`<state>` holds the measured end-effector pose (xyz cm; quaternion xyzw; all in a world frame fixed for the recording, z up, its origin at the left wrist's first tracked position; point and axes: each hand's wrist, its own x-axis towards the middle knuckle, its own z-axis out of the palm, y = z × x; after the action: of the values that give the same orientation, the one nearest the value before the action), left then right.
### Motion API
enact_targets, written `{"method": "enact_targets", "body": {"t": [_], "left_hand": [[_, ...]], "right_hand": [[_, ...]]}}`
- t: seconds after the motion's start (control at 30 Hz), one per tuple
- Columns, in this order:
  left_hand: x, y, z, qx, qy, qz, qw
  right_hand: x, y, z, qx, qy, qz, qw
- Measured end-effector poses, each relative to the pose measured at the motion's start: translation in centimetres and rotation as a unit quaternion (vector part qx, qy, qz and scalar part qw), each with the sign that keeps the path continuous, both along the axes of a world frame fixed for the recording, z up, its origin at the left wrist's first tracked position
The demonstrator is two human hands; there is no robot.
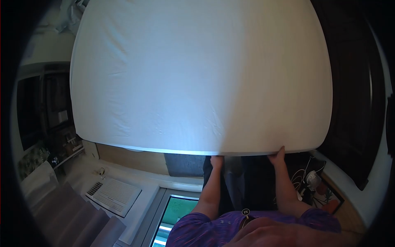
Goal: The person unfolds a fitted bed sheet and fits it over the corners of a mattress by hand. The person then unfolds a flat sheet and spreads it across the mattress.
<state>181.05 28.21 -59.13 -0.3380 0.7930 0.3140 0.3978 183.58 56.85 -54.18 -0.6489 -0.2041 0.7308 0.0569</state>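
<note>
Both hands at the mattress's near edge, as I see it from my remote seat.
From the frame's centre, I have the right hand (277,157) at four o'clock, grasping the white-covered mattress (185,82), its thumb pressed up against the side. The left hand (217,161) is at five, touching the same edge; its fingers are hidden, so I cannot tell whether it is clasped. The mattress fills the view around twelve, its cover lightly creased towards ten. Beyond the right hand, at four, I see a white cable (299,174); a dark wooden panel (354,82) stands towards three. A white slatted unit (115,196) sits at eight, near a draped curtain (70,210).
</note>
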Motion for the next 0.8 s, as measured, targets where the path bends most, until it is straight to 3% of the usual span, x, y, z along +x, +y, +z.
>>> {"method": "enact_targets", "body": {"t": [0.07,0.13,0.17,0.2,0.23,0.27,0.33,0.37,0.43,0.47,0.53,0.6,0.7,0.8], "left_hand": [[0.1,-2.4,0.4,-0.028,0.037,-0.055,0.997],[0.2,-6.1,0.4,-0.093,0.101,-0.169,0.976],[0.3,-8.3,0.1,-0.127,0.133,-0.225,0.957],[0.1,-10.6,-0.3,-0.161,0.165,-0.28,0.932],[-0.2,-13.6,-2.7,-0.123,0.172,-0.077,0.974],[-1.0,-16.4,-4.4,-0.076,0.175,0.13,0.973],[-6.6,-19.5,3.1,0.057,0.158,0.376,0.911],[-7.1,-22.9,2.5,0.061,0.173,0.378,0.907],[-8.0,-29.5,-0.1,0.111,0.11,0.15,0.976],[-9.0,-30.1,3.3,0.11,0.126,0.15,0.974],[-9.2,-31.2,10.5,0.126,0.271,0.247,0.922],[-7.9,-32.5,14.3,0.123,0.298,0.278,0.905],[-4.6,-34.0,17.6,0.118,0.315,0.329,0.882],[1.1,-33.7,19.2,0.085,0.252,0.293,0.918]], "right_hand": [[-0.6,-2.3,0.8,0.005,-0.01,0.034,0.999],[-0.9,-4.2,1.8,0.009,-0.138,0.213,0.967],[-0.9,-5.0,2.7,0.012,-0.133,0.216,0.967],[-0.8,-5.6,3.6,0.011,-0.151,0.297,0.943],[-0.8,-6.3,4.6,0.011,-0.167,0.376,0.912],[-1.0,-7.0,5.8,0.016,-0.156,0.379,0.912],[-1.4,-8.1,8.1,0.078,-0.147,0.61,0.775],[-1.9,-8.7,9.2,0.088,-0.133,0.611,0.775],[-3.0,-9.9,11.2,0.123,-0.123,0.66,0.731],[-3.6,-10.3,11.8,0.131,-0.109,0.66,0.732],[-4.4,-11.1,12.7,0.147,-0.072,0.66,0.733],[-5.0,-11.8,14.0,0.177,-0.035,0.668,0.722],[-7.1,-12.7,15.5,0.215,0.015,0.692,0.689],[-8.1,-12.5,16.2,0.233,0.016,0.713,0.661]]}}
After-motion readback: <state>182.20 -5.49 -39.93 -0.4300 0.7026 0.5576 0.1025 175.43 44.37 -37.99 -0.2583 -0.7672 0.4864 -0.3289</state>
